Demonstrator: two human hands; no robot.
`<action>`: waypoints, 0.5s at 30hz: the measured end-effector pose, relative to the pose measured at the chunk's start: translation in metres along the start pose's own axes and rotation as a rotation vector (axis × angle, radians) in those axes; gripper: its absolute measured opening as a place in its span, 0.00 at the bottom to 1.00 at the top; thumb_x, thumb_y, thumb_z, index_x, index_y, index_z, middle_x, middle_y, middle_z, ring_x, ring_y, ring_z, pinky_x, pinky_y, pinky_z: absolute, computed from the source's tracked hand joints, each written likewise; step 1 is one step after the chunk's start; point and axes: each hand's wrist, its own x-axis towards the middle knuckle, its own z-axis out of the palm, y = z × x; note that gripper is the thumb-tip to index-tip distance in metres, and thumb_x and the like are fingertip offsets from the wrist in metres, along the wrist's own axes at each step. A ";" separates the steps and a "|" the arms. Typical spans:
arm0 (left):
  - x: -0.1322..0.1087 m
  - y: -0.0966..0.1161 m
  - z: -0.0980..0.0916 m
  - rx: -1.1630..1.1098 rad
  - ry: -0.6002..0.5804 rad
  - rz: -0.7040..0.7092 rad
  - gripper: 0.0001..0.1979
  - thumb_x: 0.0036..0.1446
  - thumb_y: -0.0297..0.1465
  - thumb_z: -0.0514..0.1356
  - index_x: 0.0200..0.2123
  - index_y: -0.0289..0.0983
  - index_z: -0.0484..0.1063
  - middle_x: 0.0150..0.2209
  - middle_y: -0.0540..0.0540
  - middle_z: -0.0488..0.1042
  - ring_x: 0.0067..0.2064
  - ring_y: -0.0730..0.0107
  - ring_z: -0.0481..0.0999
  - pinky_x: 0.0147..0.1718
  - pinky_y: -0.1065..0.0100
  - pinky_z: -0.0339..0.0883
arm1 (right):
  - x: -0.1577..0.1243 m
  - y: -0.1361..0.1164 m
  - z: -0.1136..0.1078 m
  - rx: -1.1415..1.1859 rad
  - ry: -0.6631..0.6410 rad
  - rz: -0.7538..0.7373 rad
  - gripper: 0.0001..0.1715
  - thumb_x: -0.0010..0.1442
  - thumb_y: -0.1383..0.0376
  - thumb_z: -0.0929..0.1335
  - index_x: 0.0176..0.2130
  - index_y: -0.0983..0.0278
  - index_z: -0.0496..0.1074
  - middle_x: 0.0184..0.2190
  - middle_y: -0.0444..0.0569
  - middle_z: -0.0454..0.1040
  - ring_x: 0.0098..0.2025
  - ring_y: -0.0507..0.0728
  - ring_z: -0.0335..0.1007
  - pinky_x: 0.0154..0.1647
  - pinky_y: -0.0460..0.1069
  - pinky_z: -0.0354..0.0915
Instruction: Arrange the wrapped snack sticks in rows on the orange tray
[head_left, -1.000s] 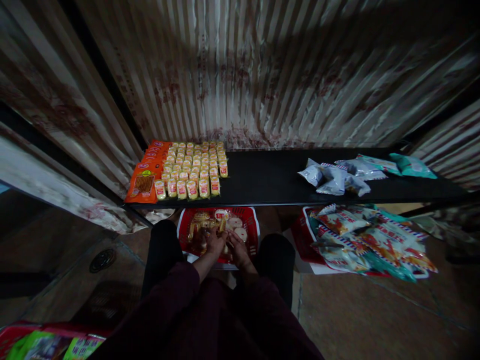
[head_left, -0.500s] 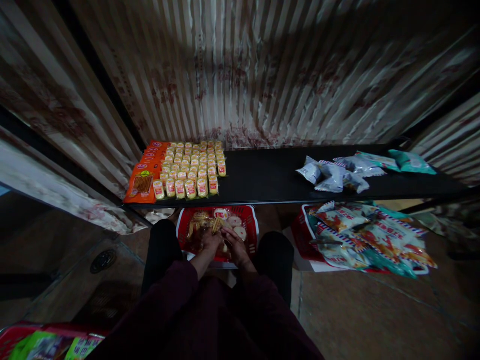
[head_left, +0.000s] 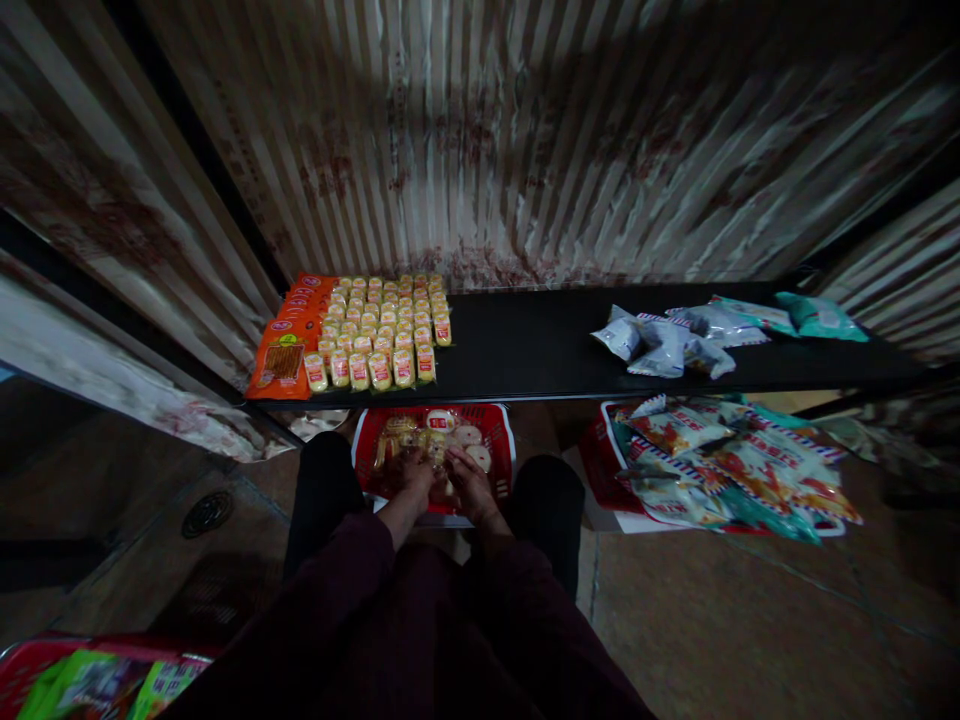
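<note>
Both my hands reach down into a red basket (head_left: 501, 438) on the floor between my knees. The basket holds several small yellow snack packs (head_left: 397, 436) and round white ones (head_left: 469, 436). My left hand (head_left: 411, 474) is curled over the packs at the basket's middle, and my right hand (head_left: 466, 478) lies beside it with its fingers bent among them. What either hand grips is too dark and small to make out. On the black shelf (head_left: 540, 350) above, rows of matching yellow packs (head_left: 379, 335) stand beside orange packets (head_left: 289, 345).
Silver and green bags (head_left: 675, 340) lie on the shelf's right part. A second red basket (head_left: 600, 465) heaped with colourful bags (head_left: 735, 465) sits on the floor at right. Another red basket (head_left: 30, 665) with green packets is at bottom left. A corrugated wall backs the shelf.
The view has shifted slightly, so everything sits a little higher in frame. My hands stay in the basket, shifting slightly among the packs.
</note>
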 end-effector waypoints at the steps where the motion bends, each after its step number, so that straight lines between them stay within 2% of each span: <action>1: -0.001 0.001 0.000 -0.041 -0.006 -0.020 0.10 0.52 0.22 0.59 0.39 0.36 0.70 0.32 0.48 0.75 0.25 0.78 0.72 0.26 0.75 0.69 | 0.001 0.002 -0.001 0.000 -0.002 0.001 0.21 0.38 0.60 0.77 0.36 0.59 0.77 0.38 0.46 0.80 0.42 0.56 0.74 0.44 0.49 0.68; 8: -0.003 0.005 0.000 -0.123 0.032 -0.075 0.10 0.52 0.20 0.60 0.39 0.36 0.70 0.33 0.47 0.74 0.26 0.78 0.73 0.27 0.74 0.70 | 0.005 0.007 -0.005 -0.034 -0.017 -0.020 0.22 0.38 0.59 0.76 0.37 0.58 0.78 0.42 0.47 0.79 0.45 0.58 0.73 0.47 0.51 0.68; 15: -0.004 0.006 -0.002 -0.130 -0.033 -0.071 0.08 0.51 0.21 0.62 0.36 0.35 0.71 0.30 0.47 0.75 0.25 0.77 0.73 0.27 0.73 0.69 | 0.002 0.003 -0.004 -0.122 -0.068 -0.015 0.25 0.40 0.56 0.76 0.40 0.59 0.78 0.43 0.49 0.78 0.44 0.58 0.73 0.46 0.53 0.67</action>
